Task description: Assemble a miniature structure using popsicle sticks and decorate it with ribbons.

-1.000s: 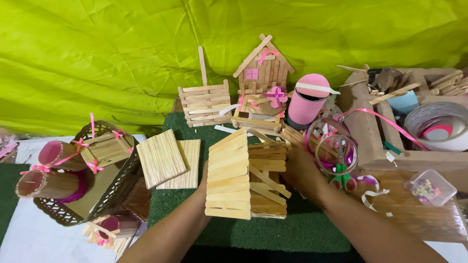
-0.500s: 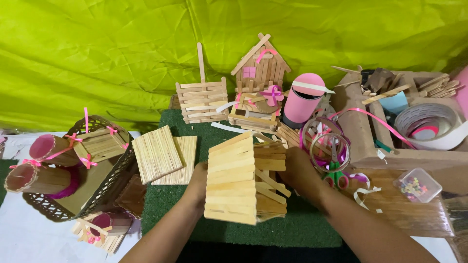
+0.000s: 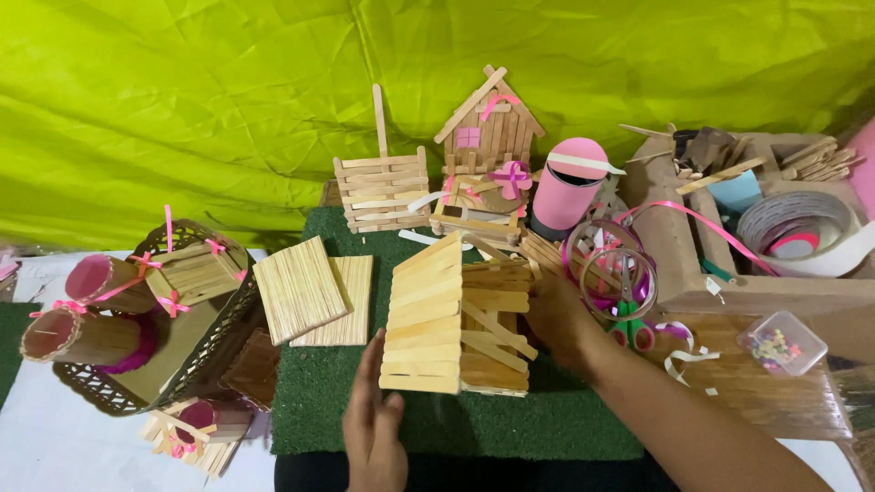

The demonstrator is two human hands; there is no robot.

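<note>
A person is working on a half-built stick house (image 3: 460, 319) that is sitting on a green turf mat (image 3: 437, 419) in the middle of a craft table. The left hand (image 3: 374, 424) is lying flat against the near edge of the slatted roof panel, fingers straight and held together, thumb resting alongside. The right hand (image 3: 561, 319) is cupping the far side of the house, its fingers curling against the wall behind the crossed sticks; whether they are gripping a stick cannot be told. Two flat panels of glued sticks (image 3: 314, 292) are lying just left of the house on the mat. Behind it, a finished stick cottage (image 3: 488, 128) with a pink window is standing beside a small slatted crate (image 3: 381, 191) and a pink cylinder (image 3: 565, 187). A wire basket (image 3: 196, 355) at left is holding pink-lined tubes tied with ribbon. At right, a cardboard box (image 3: 684, 246) is holding a tape roll (image 3: 802, 232), loose sticks and pink ribbon, with green-handled scissors (image 3: 629, 323) lying near the right wrist. Wrinkled lime-green cloth (image 3: 228, 91) is hanging as a backdrop.
</note>
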